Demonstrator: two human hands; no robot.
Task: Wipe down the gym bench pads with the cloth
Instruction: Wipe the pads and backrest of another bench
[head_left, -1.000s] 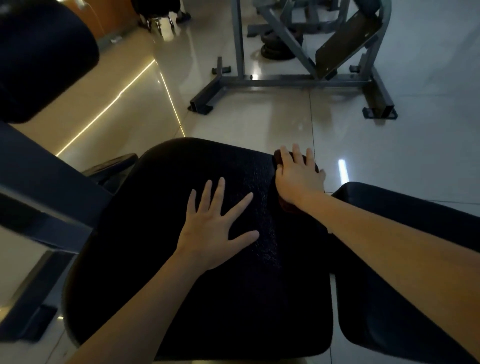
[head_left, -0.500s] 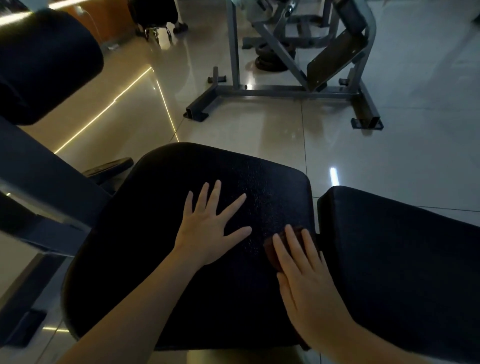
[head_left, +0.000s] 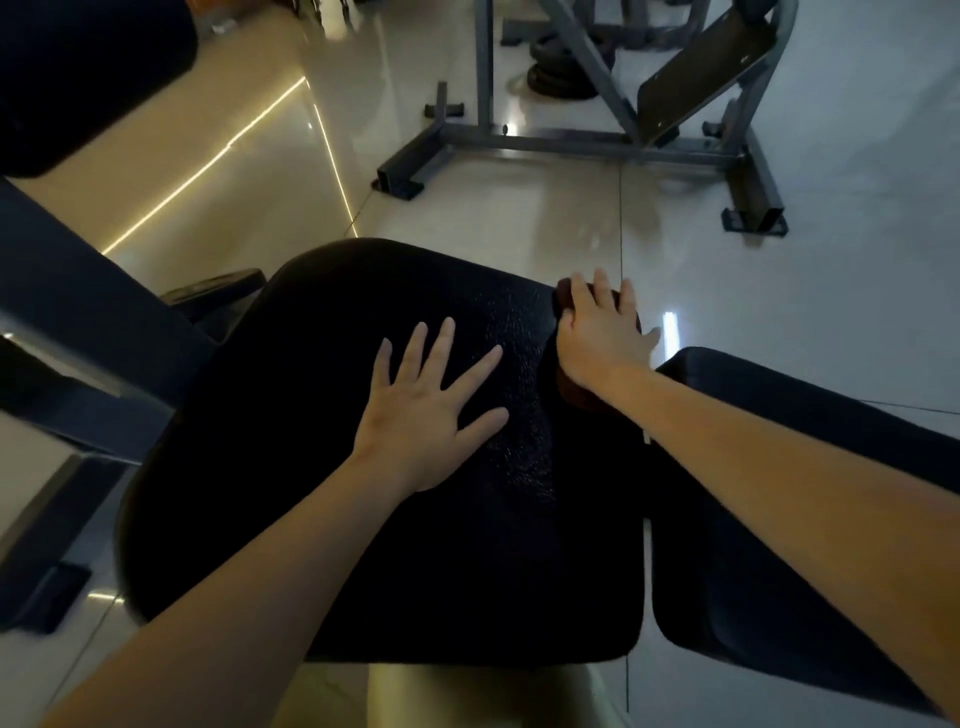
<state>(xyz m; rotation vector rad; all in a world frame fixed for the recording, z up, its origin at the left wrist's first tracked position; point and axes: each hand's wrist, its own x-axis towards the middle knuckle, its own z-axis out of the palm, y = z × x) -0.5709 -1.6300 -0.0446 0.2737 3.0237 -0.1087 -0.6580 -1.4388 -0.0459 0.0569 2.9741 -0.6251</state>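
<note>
A black seat pad (head_left: 322, 467) fills the middle of the head view, with a second black pad (head_left: 810, 519) to its right across a narrow gap. My left hand (head_left: 426, 410) lies flat on the seat pad with its fingers spread. My right hand (head_left: 602, 332) presses a dark reddish-brown cloth (head_left: 574, 392) against the pad's far right corner, fingers straight. Most of the cloth is hidden under that hand; only its edges show.
A round black roller pad (head_left: 78, 78) sits at the upper left above a dark frame bar (head_left: 88, 291). A grey steel machine frame (head_left: 571, 143) with weight plates (head_left: 561, 78) stands on the glossy tiled floor beyond the bench.
My right hand has slid the cloth away from me along the pad's right edge, from near the gap to the far right corner. My left hand has stayed flat on the pad.
</note>
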